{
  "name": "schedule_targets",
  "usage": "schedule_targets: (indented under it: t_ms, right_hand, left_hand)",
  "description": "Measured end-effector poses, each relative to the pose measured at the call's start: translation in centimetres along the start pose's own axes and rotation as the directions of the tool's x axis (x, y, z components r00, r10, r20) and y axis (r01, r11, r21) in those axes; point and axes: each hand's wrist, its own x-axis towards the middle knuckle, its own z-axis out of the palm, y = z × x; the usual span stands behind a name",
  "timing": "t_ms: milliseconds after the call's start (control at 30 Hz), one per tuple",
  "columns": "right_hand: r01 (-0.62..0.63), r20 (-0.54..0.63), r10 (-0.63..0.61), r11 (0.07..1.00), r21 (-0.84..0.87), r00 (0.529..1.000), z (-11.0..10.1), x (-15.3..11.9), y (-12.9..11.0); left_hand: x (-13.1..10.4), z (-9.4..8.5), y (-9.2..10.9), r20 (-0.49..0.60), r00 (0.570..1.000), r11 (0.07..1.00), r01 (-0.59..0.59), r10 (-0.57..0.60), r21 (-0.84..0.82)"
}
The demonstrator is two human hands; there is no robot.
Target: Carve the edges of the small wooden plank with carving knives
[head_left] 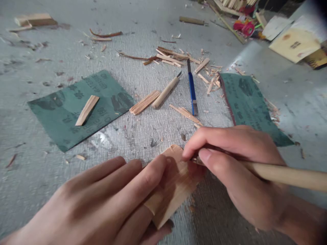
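A flat, light piece of wood (176, 185) lies at the lower middle, one rounded corner pointing away from me. My left hand (112, 200) grips it from the left, index finger along its upper face and other fingers partly beneath. In a pen-like pinch, my right hand (237, 170) holds a carving tool with a long pale wooden handle (286, 175). Its metal end shows at the fingertips, close to the wood's right edge; the very tip is hidden. Beyond the hands lie a blue craft knife (191, 88) and a short wood-handled blade (167, 91).
Green sandpaper sheets lie at left (102, 85) and right (250, 102), the left one under a wood strip (87, 110). Wood shavings (176, 56) are scattered behind the knife. A wood block (35, 19) sits far left; a pale box (296, 42) stands far right.
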Motion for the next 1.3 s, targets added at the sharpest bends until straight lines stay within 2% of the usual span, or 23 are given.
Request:
schedule_targets:
  t_ms: [133,367,700,833,933,1033,1167,1300]
  right_hand:
    - [0.073,-0.030,-0.073,0.997,-0.019,0.997,0.1,0.3,0.3]
    - [0.125,0.061,-0.131,0.989,0.081,0.990,0.1,0.5,1.0]
    - [0.155,0.066,-0.165,0.979,0.134,0.984,0.4,0.7,1.2]
    - [0.148,0.070,-0.150,0.989,0.025,0.986,0.3,0.7,1.1]
    - [0.149,0.088,-0.144,0.987,-0.052,0.986,-0.1,0.9,1.0]
    - [0.141,0.165,-0.123,0.984,-0.107,0.979,-0.6,1.1,0.7]
    - [0.135,0.250,-0.101,0.983,-0.124,0.963,-1.2,1.0,0.3]
    - [0.097,0.298,-0.067,0.991,-0.089,0.952,-1.3,0.7,0.1]
  left_hand:
    - [-0.2,0.1,0.0,-0.019,1.000,0.997,0.001,-0.002,-0.081]
    - [0.0,0.2,0.1,-0.007,0.998,0.987,0.061,-0.063,-0.149]
    - [0.1,0.1,-0.3,-0.044,0.998,0.999,-0.037,0.036,-0.024]
    - [0.6,0.0,-0.7,-0.014,1.000,0.994,-0.023,0.022,-0.104]
    - [1.0,-0.1,-0.9,0.007,0.997,0.979,0.081,-0.082,-0.188]
    - [1.4,-0.5,-1.0,0.077,0.983,0.949,0.182,-0.168,-0.258]
    - [2.4,-1.2,-1.2,0.176,0.978,0.954,0.153,-0.109,-0.259]
    - [3.4,-1.6,-1.3,0.214,0.974,0.965,0.119,-0.068,-0.232]
